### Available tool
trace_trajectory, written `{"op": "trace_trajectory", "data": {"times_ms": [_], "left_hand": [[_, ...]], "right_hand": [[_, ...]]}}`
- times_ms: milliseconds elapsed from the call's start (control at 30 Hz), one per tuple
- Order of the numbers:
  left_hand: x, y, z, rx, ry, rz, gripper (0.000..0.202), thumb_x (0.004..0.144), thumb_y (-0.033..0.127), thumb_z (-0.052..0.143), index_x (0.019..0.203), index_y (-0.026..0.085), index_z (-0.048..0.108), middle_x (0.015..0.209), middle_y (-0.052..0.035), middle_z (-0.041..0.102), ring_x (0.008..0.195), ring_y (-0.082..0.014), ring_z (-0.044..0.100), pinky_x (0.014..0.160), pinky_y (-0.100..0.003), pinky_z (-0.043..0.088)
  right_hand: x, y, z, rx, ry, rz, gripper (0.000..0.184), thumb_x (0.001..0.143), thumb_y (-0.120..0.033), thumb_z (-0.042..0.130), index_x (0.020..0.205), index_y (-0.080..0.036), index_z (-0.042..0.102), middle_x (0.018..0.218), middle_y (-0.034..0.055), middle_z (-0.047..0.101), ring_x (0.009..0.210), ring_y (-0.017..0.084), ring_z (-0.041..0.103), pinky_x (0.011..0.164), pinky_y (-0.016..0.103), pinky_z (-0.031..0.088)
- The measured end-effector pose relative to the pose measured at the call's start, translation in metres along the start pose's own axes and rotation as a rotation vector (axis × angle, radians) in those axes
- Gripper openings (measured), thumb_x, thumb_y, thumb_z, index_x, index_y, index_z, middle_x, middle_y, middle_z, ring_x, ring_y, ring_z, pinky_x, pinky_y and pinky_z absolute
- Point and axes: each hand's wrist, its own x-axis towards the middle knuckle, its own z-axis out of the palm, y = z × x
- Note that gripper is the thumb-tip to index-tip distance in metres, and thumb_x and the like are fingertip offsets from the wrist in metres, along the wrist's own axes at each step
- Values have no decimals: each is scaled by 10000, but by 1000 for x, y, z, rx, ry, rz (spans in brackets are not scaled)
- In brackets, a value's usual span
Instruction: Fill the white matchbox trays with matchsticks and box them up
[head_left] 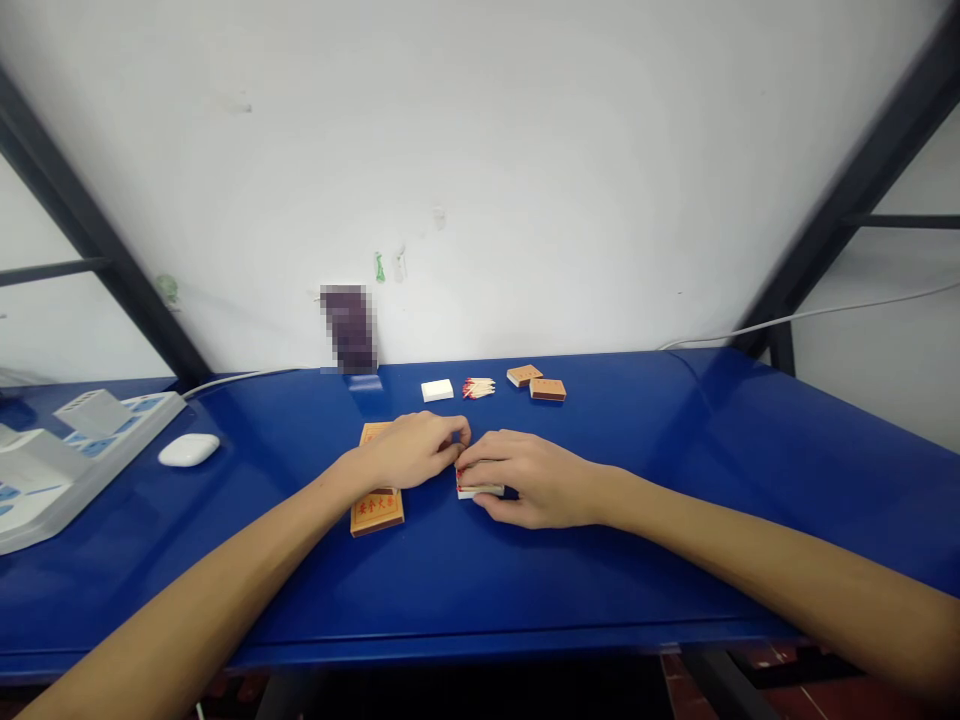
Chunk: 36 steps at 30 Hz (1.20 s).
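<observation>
On the blue table my right hand [529,480] is closed round a white matchbox tray [481,492]. Red-tipped matches show inside it, and my fingers cover most of the tray. At its left end my left hand [421,448] has its thumb and fingers curled together; anything between them is hidden. Below my left wrist lies an orange matchbox [377,514] with red writing. Another orange matchbox [373,432] is partly covered by that hand. Farther back, a white tray [437,391] sits beside a small pile of loose matches [478,388].
Two smaller matchboxes [547,390] lie at the back right of the matches. A white earbud case [189,450] and a power strip [124,440] with plugs are at the left. A blurred dark object [349,330] leans against the wall. Dark metal frames [840,190] flank the table.
</observation>
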Motion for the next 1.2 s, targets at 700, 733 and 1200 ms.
{"op": "trace_trajectory", "data": {"times_ms": [700,733,1200], "left_hand": [[0,1,-2,-7,-6,-14,128,931,264,442,924,232,565,705,25,625,640,-159,558,558,-266,320],[0,1,-2,-6,-7,-15,128,931,265,441,922,230,565,704,24,625,640,-159,558,558,-267,321],[-1,2,-1,26,-6,-7,126,934,307,461,918,226,557,680,27,602,617,-152,544,549,-278,310]], "right_hand": [[0,-6,-1,-22,6,-43,169,876,-171,555,961,-178,701,1019,81,692,909,193,620,860,358,502],[0,-6,-1,-5,7,-40,164,868,-166,563,956,-176,702,1014,80,694,914,191,622,863,350,504],[-7,19,-15,-42,126,284,164,830,-146,540,938,-172,660,798,31,662,713,155,583,678,284,448]]}}
